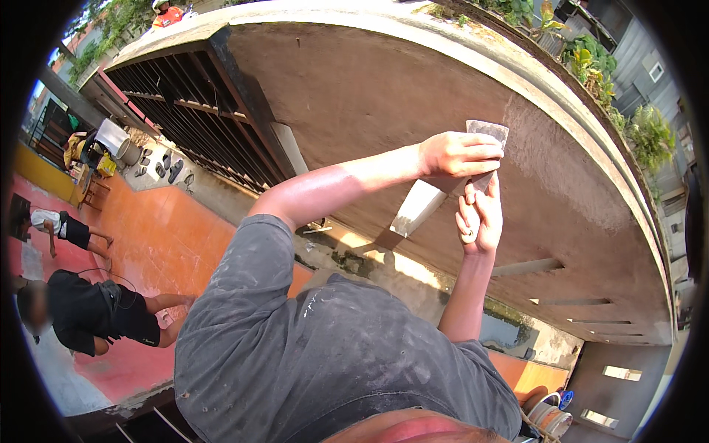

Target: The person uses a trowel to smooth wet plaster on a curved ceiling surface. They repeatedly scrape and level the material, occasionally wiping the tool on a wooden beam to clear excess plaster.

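Note:
My left hand (461, 153) grips a small grey flat sheet (487, 131), perhaps sandpaper, its upper end showing above the fingers. Just below, my right hand (480, 218) has its raised index finger and thumb at the sheet's lower end, with the other fingers curled in. Both hands are up in front of a brown plastered wall (384, 88). Whether the sheet touches the wall, I cannot tell. Below my left wrist a pale, sunlit slot (419, 207) opens in the wall.
A dark barred metal gate (192, 111) adjoins the wall at left. Two people stand on the left, one in black (96, 310), near the orange floor (148, 214). Sandals (170, 168) lie by the gate. Buckets (550, 417) stand lower right. Plants (591, 66) grow beyond the wall.

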A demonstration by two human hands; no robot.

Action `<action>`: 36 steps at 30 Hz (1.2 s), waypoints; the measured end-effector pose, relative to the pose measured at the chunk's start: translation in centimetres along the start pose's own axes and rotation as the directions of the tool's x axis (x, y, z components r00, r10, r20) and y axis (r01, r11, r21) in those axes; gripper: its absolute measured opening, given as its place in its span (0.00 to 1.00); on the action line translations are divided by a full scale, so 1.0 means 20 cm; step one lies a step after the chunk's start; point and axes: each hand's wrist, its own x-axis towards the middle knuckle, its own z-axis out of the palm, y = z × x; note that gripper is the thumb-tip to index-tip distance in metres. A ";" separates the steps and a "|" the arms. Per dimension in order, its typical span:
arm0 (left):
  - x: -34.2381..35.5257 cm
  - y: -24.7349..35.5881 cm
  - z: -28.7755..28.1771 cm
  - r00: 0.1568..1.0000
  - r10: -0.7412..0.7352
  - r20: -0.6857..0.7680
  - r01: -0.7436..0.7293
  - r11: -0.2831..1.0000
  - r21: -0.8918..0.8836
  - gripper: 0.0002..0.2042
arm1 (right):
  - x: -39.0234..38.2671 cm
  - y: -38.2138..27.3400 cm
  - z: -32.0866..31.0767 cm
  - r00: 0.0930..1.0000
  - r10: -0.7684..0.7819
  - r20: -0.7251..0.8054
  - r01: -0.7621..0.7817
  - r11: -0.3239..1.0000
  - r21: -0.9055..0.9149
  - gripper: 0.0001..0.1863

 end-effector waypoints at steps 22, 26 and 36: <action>0.07 0.01 -0.04 0.984 -0.180 0.020 0.180 0.984 0.005 0.11 | 0.04 -0.09 -0.03 0.957 0.290 0.016 -0.290 0.954 0.079 0.20; 0.02 0.05 -0.06 0.974 -0.195 0.120 0.200 0.979 -0.040 0.11 | 0.00 -0.09 -0.04 0.948 0.319 -0.007 -0.314 0.937 0.149 0.22; 0.13 -0.07 -0.17 0.973 -0.194 0.128 0.192 0.981 0.024 0.11 | 0.09 -0.06 0.06 0.944 0.302 0.131 -0.330 0.870 0.367 0.20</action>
